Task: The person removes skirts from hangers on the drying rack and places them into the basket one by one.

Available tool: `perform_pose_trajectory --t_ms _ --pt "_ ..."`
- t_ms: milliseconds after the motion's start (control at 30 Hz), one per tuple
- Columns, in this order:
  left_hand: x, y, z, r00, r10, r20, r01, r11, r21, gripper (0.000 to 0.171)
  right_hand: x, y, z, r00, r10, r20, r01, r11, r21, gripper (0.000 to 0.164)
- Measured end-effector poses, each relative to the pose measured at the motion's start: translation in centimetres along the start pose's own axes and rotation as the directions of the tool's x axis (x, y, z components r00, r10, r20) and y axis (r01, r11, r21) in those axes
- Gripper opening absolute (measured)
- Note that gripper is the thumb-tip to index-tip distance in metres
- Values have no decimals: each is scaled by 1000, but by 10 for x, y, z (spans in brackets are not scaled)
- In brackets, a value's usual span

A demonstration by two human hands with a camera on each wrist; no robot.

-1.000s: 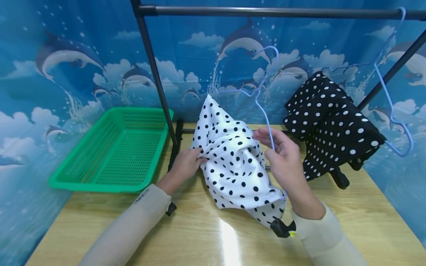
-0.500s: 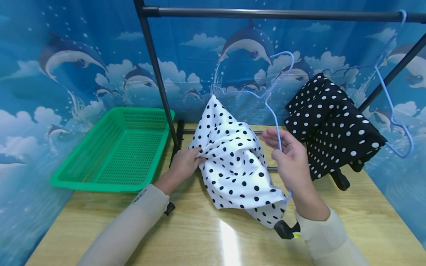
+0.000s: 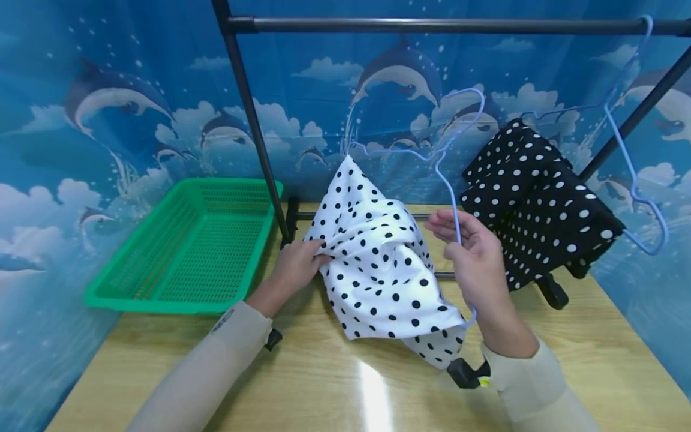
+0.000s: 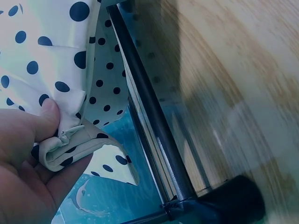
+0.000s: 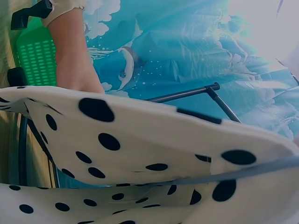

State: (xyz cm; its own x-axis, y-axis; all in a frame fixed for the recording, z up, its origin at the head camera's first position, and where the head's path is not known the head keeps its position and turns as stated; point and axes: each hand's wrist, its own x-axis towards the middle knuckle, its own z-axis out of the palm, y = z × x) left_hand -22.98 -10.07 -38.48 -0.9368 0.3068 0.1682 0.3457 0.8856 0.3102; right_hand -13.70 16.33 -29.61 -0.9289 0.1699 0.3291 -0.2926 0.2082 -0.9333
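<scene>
a wood-grain table (image 3: 335, 393) spread before me at six o'clock, a blue dolphin-print curtain (image 3: 302, 90) behind it, a black metal rack (image 3: 410, 25) at twelve. a perforated green basket (image 3: 162, 306) lay at nine; black white-dotted fabric (image 3: 545, 207) hung at three. at centre, soft, creased white cloth (image 3: 378, 270) with black dots draped from a lavender hanger (image 3: 455, 210). the left hand (image 3: 296, 267) pinched the cloth's edge; the right hand (image 3: 477, 258) held the hanger behind its thumb, fingers nearly straight.

At centre frame I see the white dotted cloth (image 3: 378, 270) as matt, creased fabric, threaded by a smooth, plastic-looking hanger (image 3: 452, 195). Along the top, the rack (image 3: 432, 25) reads as dark, sleek metal; at left, the basket (image 3: 200, 252) as perforated plastic; below, a glossy wood-grain tabletop (image 3: 324, 384).
</scene>
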Motion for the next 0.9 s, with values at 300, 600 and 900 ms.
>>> perform_pose_trajectory --t_ms 300,600,900 --pt "-1 -2 -5 1000 3 -5 -3 1000 -8 17 1 2 -2 1000 17 -7 -17 1000 24 48" --pt "-3 -4 -9 1000 -21 -1 21 1000 -13 16 1 1 1 1000 19 -3 -19 997 74 48" --pt "-4 -6 -9 999 -1 -33 1 1000 -19 15 1 0 -1 1000 21 -2 -21 995 97 48"
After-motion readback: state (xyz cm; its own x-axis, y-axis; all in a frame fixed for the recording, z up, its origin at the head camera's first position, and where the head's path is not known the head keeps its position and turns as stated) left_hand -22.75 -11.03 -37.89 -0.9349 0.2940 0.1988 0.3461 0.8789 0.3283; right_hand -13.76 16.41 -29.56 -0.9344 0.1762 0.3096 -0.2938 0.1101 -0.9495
